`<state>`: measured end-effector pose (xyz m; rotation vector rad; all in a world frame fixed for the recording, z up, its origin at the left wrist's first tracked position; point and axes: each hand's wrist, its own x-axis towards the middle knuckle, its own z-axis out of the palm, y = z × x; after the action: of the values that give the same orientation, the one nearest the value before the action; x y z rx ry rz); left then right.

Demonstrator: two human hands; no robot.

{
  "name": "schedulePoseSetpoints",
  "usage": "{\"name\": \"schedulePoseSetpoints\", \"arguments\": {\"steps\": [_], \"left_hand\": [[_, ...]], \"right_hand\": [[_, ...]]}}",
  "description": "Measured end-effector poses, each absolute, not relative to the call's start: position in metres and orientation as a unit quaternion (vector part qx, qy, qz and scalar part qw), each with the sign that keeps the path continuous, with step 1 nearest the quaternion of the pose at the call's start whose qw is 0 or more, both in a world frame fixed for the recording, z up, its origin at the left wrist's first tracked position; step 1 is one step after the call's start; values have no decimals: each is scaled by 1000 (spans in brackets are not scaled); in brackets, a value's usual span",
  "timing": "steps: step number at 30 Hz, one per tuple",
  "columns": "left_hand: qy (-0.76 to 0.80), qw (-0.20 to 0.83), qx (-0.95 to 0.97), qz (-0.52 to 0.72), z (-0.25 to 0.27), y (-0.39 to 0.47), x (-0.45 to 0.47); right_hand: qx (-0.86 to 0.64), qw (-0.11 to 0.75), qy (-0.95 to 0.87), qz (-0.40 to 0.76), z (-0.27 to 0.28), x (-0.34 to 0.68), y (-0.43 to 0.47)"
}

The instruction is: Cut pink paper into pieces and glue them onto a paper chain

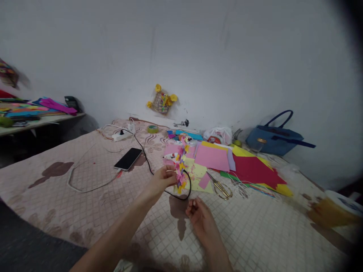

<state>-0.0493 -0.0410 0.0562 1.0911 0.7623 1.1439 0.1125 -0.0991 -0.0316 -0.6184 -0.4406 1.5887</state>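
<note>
My left hand (163,180) pinches a strand of small paper flowers (180,166) in pink, yellow and purple, holding it upright above the table. My right hand (200,219) is lower and nearer to me, apart from the strand. Its fingers are curled together; whether anything small is between them I cannot make out. Behind the strand lies a white glue gun (170,156), its black cord looping near both hands. A yellow sheet (202,172) with pink scraps lies beyond, and gold-handled scissors (222,189) rest to the right of it.
A phone (128,159) on a white cable and a power strip (121,135) are at left. Green tape (152,129), pink sheets (212,158), red paper (255,170) and a blue handbag (273,139) are farther back. A round tub (334,211) stands at right.
</note>
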Motion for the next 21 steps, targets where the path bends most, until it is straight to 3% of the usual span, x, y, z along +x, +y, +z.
{"name": "schedulePoseSetpoints", "arguments": {"steps": [5,21], "left_hand": [[294,733,408,458,51,-41,-49],[129,845,357,376,39,-40,-55]], "right_hand": [[-280,639,-197,688,-29,111,-100],[-282,643,-219,677,-27,109,-103]]}}
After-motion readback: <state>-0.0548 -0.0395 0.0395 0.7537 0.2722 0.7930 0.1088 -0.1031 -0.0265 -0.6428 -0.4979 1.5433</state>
